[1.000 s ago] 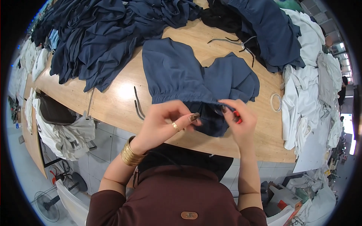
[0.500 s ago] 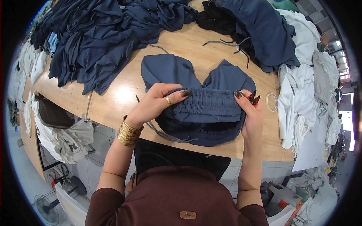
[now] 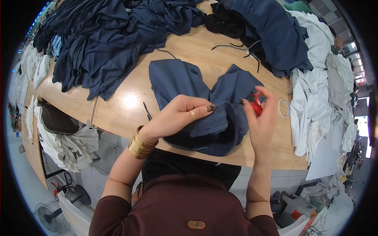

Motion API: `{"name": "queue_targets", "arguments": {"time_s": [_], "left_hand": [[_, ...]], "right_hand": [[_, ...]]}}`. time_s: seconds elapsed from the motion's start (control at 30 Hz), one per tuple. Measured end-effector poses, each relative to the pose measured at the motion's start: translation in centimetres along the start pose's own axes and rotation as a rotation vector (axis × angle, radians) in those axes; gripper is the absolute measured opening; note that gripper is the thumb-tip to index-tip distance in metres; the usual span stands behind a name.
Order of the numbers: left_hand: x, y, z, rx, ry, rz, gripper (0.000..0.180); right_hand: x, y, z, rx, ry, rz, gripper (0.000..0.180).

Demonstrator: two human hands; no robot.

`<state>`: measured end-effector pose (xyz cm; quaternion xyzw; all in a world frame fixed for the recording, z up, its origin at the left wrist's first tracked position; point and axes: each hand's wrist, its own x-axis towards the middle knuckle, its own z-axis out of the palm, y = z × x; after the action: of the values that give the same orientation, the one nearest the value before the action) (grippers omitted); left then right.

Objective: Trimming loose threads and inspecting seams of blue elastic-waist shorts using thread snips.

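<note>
Can see a dark blue garment (image 3: 177, 80) lying near the middle of the wooden table (image 3: 122, 114), with two leg parts spread toward the far side and a gathered waistband (image 3: 208, 126) bunched at the near side. Can make out the left hand (image 3: 177, 114) on the waistband, thumb uppermost, pinching the cloth between thumb and fingers. Also wearing a gold ring (image 3: 192, 114) there, and gold bangles (image 3: 141, 147) on the wrist. Can see the right hand (image 3: 263, 120) just right of the waistband, holding a red tool (image 3: 256, 106) within half-curled fingers, with thumb and forefinger parted. Cannot tell whether any right fingertip touches the cloth.

Farther out, can see a dark cord (image 3: 147, 112) left of the garment and a tape roll (image 3: 288, 108) to the right. Can find a heap of dark blue cloth (image 3: 106, 43) far left, black cloth (image 3: 224, 25) and another blue garment (image 3: 271, 31) far right, then white garments (image 3: 311, 110) along the right side. Can spot a fan (image 3: 49, 216) below, near left.
</note>
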<state>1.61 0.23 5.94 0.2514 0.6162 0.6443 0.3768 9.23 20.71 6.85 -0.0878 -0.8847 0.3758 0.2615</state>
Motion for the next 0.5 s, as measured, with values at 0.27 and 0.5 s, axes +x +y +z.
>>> {"name": "queue_targets", "arguments": {"time_s": [0.27,0.5], "left_hand": [[-0.8,0.0,0.8,-0.028,0.06,-0.007,0.027],[-0.9,0.0,0.5,-0.021,0.047,-0.017,0.026]], "right_hand": [[-3.5,-4.6,-2.1,0.405,-0.472,0.548,0.015],[-3.6,-4.6,-1.3,0.112,-0.478,0.302,0.024]]}}
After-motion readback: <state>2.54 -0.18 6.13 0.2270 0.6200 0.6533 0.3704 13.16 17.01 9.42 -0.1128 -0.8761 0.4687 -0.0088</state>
